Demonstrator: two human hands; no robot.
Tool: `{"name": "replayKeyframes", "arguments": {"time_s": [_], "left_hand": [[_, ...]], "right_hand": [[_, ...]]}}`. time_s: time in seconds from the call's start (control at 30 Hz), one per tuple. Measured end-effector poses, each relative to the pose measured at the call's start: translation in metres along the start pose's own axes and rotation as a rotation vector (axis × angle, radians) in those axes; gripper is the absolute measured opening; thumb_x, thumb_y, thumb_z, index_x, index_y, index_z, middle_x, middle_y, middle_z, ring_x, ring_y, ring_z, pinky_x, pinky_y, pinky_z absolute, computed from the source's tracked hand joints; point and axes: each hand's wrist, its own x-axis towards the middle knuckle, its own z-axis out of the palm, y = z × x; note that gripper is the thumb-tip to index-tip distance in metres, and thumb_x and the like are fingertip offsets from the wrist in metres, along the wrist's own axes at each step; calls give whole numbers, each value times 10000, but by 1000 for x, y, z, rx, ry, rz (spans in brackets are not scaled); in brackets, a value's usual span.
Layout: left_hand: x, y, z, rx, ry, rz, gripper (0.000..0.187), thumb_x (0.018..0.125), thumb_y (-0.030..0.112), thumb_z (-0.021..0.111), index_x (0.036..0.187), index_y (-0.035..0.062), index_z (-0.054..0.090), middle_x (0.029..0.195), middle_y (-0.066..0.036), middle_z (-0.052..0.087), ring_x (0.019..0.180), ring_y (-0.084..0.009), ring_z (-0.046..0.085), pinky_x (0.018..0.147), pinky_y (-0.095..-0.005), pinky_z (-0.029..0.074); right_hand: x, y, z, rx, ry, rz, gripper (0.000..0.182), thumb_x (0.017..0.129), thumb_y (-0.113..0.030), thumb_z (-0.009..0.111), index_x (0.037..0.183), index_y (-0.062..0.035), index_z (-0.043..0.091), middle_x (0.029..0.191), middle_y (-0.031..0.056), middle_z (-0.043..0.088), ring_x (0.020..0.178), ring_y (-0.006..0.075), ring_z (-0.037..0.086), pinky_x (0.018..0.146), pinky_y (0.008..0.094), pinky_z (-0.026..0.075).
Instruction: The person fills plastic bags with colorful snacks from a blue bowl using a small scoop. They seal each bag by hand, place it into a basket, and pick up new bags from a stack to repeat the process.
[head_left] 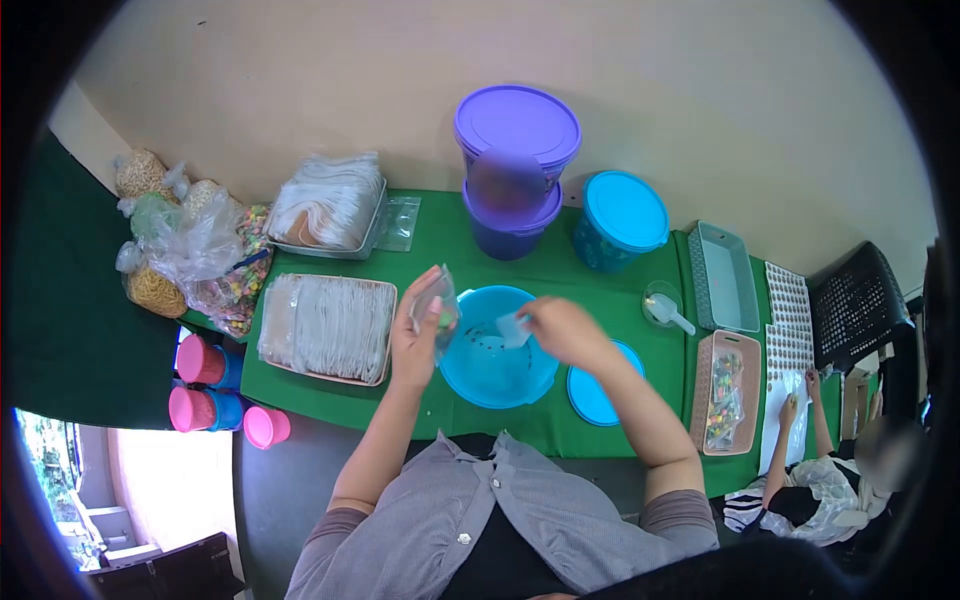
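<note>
My left hand (416, 335) is wrapped round a small clear plastic bag (445, 308) with something green inside, at the left rim of a blue basin (500, 385). Over the basin's right side, my right hand (562, 330) pinches a small whitish translucent piece (513, 330), blurred by motion. Small dark bits lie on the basin's bottom. Left of my left hand stands a pink basket (385, 375) filled with flat clear bags (335, 325). A round blue lid (597, 395) lies below my right forearm.
Behind the basin stand purple tubs (518, 125) and a blue tub (625, 215). A scoop (675, 316) rests in a bowl to the right, near two baskets (727, 275). Snack bags (205, 240) sit at left. A co-worker (815, 490) works at far right.
</note>
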Motion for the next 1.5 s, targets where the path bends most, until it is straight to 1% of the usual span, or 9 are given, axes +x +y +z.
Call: {"name": "replayKeyframes", "arguments": {"time_s": [0.13, 0.37, 0.47, 0.53, 0.63, 0.8, 1.03, 1.3, 1.5], "left_hand": [[1, 2, -19, 32, 52, -51, 392, 951, 183, 624, 1298, 25, 533, 1202, -116, 571, 1034, -126, 552, 862, -300, 492], [-13, 3, -18, -21, 94, -41, 307, 917, 189, 676, 1136, 7, 563, 931, -71, 672, 876, -166, 652, 798, -306, 521], [-19, -7, -11, -91, 94, -103, 211, 899, 161, 696, 959, 35, 537, 941, -92, 676, 870, -173, 663, 801, -311, 522], [-23, -12, -1, -94, 61, -150, 228, 895, 170, 703, 886, 64, 501, 942, -83, 675, 881, -166, 661, 799, -303, 516], [-28, -17, 16, -137, -16, -148, 215, 898, 189, 704, 876, 61, 532, 920, -54, 652, 882, -122, 621, 789, -270, 491], [-36, -9, 43, -31, -125, -192, 172, 901, 183, 703, 922, 35, 618, 882, -20, 637, 848, -80, 586, 747, -231, 464], [-45, -16, 58, -14, -231, -122, 115, 920, 137, 671, 914, 23, 662, 855, -49, 678, 795, -94, 610, 721, -236, 477], [-41, -2, 66, 60, -402, -200, 297, 1004, 258, 530, 1005, -12, 655, 951, -101, 695, 877, -146, 642, 813, -297, 490], [-29, -7, 72, 40, -474, -128, 392, 1012, 324, 489, 1129, -20, 638, 1091, -145, 677, 1021, -195, 627, 931, -326, 452]], "right_hand": [[20, 40, 104, -37, -378, 91, 274, 804, 8, 559, 1040, -48, 687, 1028, 198, 673, 983, 352, 641, 839, 452, 503], [17, 42, 123, -260, -393, 152, 285, 834, -57, 550, 1099, -46, 654, 1023, 222, 660, 998, 358, 628, 847, 441, 498], [13, 17, 85, -18, 64, 16, 257, 909, -152, 538, 1115, -35, 637, 1009, 192, 664, 970, 300, 640, 838, 406, 502], [2, -17, 52, 865, 328, 87, 253, 956, -213, 562, 1109, -25, 635, 999, 121, 657, 960, 209, 626, 849, 386, 491], [-20, -50, 47, 952, 414, -17, 222, 952, -216, 611, 1057, -26, 661, 882, 14, 580, 681, 98, 575, 525, 273, 492], [-42, -56, 48, 1193, 499, 208, 161, 909, -172, 671, 953, -18, 691, 917, -2, 581, 681, 40, 564, 392, 155, 396], [-68, -51, 46, 1123, 645, 217, 158, 904, -172, 679, 940, -20, 704, 900, 9, 591, 687, 51, 570, 400, 181, 401], [-93, -31, 49, 1037, 710, 117, 237, 945, -209, 623, 987, 13, 694, 891, 73, 625, 873, 149, 590, 785, 303, 460], [-113, -28, 35, 635, 976, 190, 224, 931, -138, 605, 1108, -23, 681, 939, 93, 630, 901, 213, 589, 824, 326, 458]]}}
